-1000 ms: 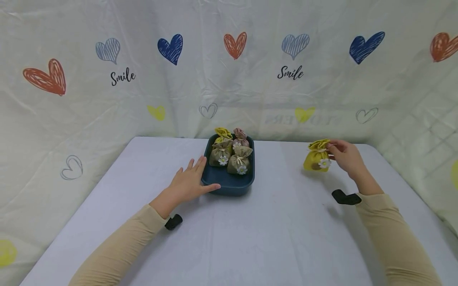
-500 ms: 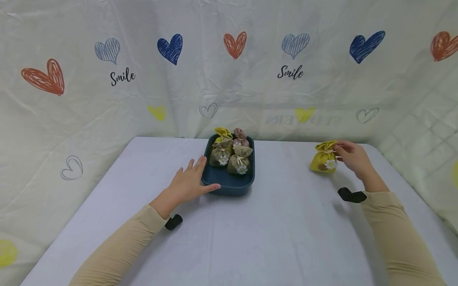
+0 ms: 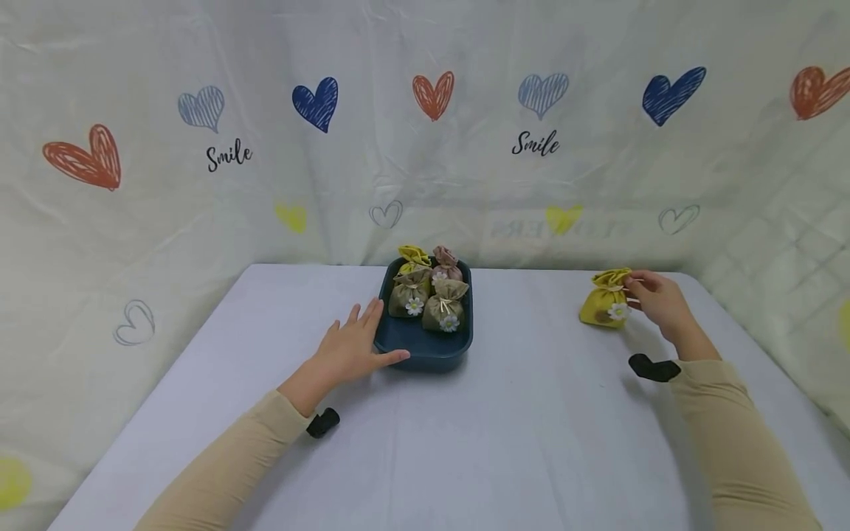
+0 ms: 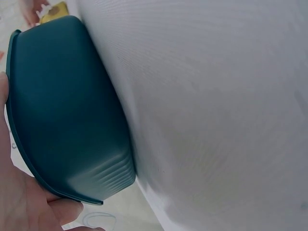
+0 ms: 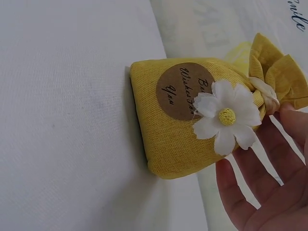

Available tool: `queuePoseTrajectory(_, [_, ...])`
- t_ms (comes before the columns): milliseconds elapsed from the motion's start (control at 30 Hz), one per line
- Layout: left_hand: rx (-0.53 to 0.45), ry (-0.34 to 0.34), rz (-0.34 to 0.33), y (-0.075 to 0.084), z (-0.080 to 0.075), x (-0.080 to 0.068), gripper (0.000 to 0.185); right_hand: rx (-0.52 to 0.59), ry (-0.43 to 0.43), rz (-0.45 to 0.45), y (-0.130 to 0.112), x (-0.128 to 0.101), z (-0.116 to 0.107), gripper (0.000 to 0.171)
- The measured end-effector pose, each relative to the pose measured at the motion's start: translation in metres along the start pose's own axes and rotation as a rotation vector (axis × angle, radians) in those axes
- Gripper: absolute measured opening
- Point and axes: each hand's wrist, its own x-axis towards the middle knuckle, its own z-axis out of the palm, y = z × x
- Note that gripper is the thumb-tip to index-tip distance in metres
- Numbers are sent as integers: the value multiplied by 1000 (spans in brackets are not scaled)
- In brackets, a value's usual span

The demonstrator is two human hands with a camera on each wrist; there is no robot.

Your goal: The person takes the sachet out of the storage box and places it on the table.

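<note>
The yellow pouch (image 3: pixel 604 307) has been carried further right and set on the table (image 3: pixel 518 435) — well apart from the tray (image 3: pixel 425 345). It is held at its tied neck by the right hand (image 3: pixel 657 302); the left hand (image 3: pixel 348 350) stays flat against the tray, fingers straight — so the placing seems all but done.

Both arms reaching out, beige sleeves showing.
Left hand (image 3: pixel 348 346) is lying flat, fingers pointing to 1 o'clock; right hand (image 3: pixel 657 299) is pinching, fingers toward 10 o'clock.

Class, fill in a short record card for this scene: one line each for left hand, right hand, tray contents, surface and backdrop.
Left hand: left hand rests flat against the blue tray, fingers straight.
Right hand: right hand pinches the neck of the yellow pouch, which stands on the table.
Tray contents: four small pouches, two olive, one yellow, one pink.
Surface: pale table.
Backdrop: heart-print sheet.
</note>
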Motion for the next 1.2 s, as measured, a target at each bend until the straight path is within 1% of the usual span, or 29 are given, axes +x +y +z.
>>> queuePoseTrajectory(133, [3,6,0,1,3,0,114,28,20,14,4,0,2,51])
queuePoseTrajectory(233, [3,10,1,1,1,0,114,47,29,19,5,1,3,53])
queuePoseTrajectory(367, [3,6,0,1,-2,-1,114,47,34,20,5,1,3,56])
queuePoseTrajectory(567, [8,4,5,1,-1,0,115,34,30,27,4,1,4,57])
queuePoseTrajectory(800, [3,4,0,0,0,-1,115,-56,27,36,1,0,3,58])
queuePoseTrajectory(1033, [-5,-3,-1,1,0,-1,115,-161,74,31,-5,-3,3,54])
queuePoseTrajectory(1100, [-1,-2,2,1,0,-1,115,-179,85,31,-7,-4,2,53])
queuePoseTrajectory(1200, [3,2,3,1,0,0,115,-173,91,37,-9,-5,1,53])
